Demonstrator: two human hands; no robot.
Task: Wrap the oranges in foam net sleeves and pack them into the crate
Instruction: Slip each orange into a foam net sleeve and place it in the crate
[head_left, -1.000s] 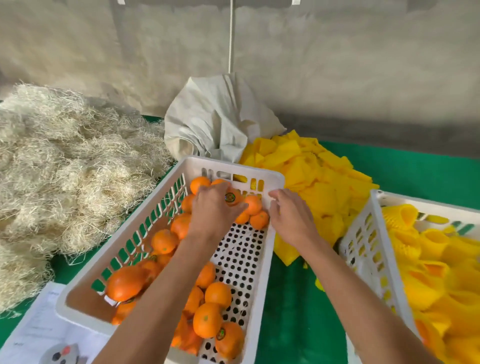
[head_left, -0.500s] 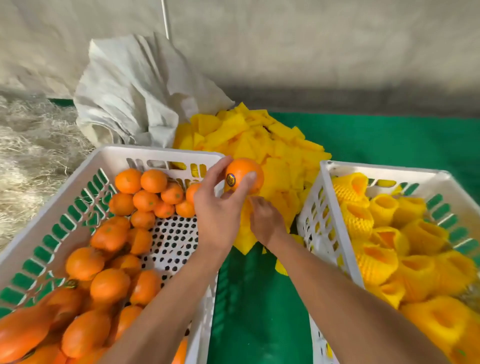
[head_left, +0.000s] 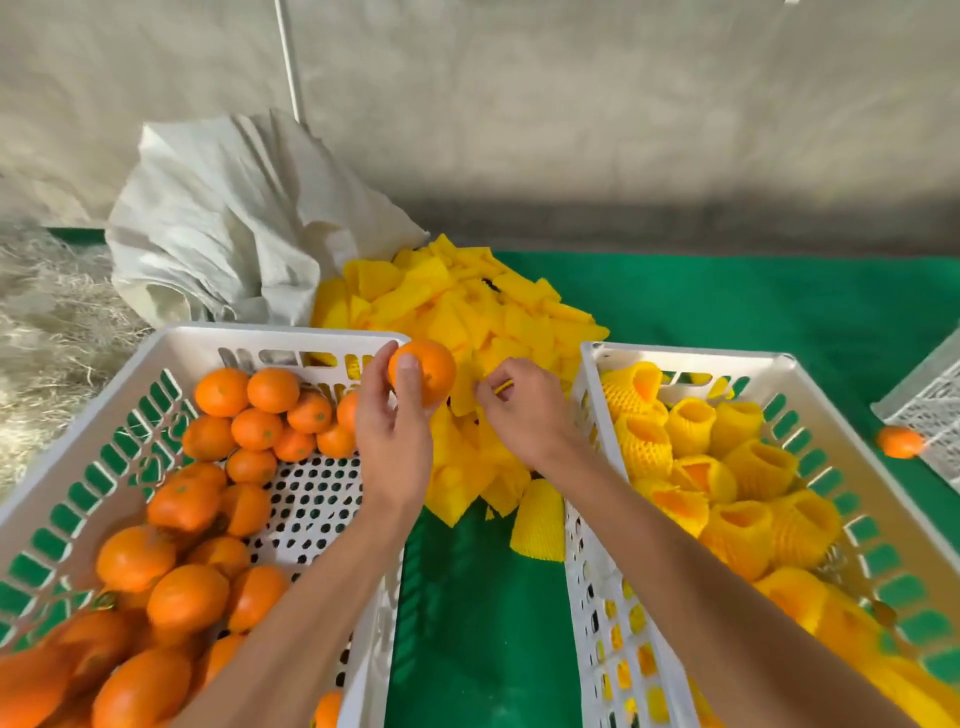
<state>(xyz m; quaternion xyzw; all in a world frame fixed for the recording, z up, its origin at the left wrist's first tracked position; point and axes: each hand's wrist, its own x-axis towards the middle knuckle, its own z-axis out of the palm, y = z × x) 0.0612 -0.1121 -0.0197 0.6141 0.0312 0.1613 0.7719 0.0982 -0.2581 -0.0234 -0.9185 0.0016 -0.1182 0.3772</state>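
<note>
An orange (head_left: 426, 370) is held above the far right corner of the left crate (head_left: 156, 353), gripped between the thumb and fingers of the left hand (head_left: 392, 431). The right hand (head_left: 524, 410), fingers curled, pinches a yellow foam net sleeve (head_left: 503, 387) on the sleeve pile (head_left: 457, 312) lying between the crates. The left crate holds loose oranges (head_left: 254, 410); the right crate (head_left: 691, 358) holds sleeved oranges (head_left: 727, 467). A white sack (head_left: 234, 218) lies behind, on green cloth (head_left: 727, 296).
</note>
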